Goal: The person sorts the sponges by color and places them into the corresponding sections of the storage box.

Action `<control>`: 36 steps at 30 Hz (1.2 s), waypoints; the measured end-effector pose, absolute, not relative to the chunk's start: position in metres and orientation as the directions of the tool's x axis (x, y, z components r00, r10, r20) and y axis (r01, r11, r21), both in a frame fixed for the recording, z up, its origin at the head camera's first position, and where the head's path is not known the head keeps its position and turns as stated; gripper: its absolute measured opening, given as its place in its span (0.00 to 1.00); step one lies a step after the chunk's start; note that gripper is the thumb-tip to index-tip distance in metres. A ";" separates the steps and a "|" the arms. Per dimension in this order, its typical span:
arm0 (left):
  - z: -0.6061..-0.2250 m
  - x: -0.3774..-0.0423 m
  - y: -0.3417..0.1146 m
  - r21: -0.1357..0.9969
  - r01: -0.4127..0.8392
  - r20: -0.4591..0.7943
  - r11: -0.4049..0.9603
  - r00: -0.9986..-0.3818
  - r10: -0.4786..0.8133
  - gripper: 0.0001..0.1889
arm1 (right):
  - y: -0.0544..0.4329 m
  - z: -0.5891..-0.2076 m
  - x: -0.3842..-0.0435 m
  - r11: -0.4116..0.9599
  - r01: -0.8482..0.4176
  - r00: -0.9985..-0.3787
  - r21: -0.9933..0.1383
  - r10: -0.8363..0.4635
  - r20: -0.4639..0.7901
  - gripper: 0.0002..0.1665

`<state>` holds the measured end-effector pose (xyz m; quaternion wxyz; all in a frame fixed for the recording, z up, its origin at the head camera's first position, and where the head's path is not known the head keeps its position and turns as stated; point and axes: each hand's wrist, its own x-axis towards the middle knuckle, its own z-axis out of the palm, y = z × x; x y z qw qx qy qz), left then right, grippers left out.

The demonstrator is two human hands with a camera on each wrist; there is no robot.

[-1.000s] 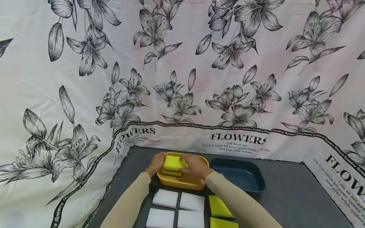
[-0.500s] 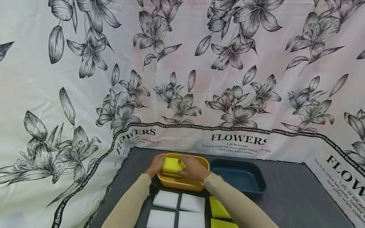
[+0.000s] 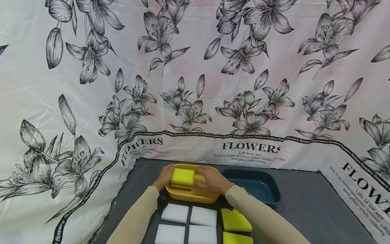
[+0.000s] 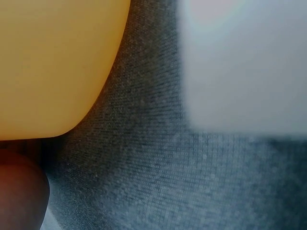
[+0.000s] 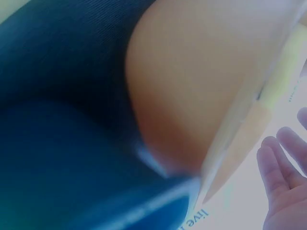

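Observation:
A yellow-orange tray stands at the back of the grey table, with two yellow sponges stacked in its left part. My left hand holds the tray's left end, beside the stack. In the left wrist view a fingertip shows just below the tray wall. My right hand is over the tray's right part, fingers spread loosely, with a small gap between them and the stack. In the right wrist view its fingers are extended with nothing between them.
A dark blue tray stands right of the yellow-orange one. In front lie several white sponges in rows and more yellow sponges under the right forearm. A small black object is by the left wrist. A flower-printed cloth hangs behind.
My right hand has let go of the upper yellow sponge and drawn back to the right. The upper sponge now sits squarely on the lower one. My left hand stays at the tray's left end.

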<state>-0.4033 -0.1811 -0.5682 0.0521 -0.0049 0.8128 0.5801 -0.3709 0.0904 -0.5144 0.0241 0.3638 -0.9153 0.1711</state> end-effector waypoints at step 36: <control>-0.567 -0.403 -0.182 0.945 -0.078 -0.107 0.318 -0.991 0.074 0.29 | 0.227 -0.474 -0.301 0.747 -0.626 -0.779 -0.225 -0.611 0.139 0.28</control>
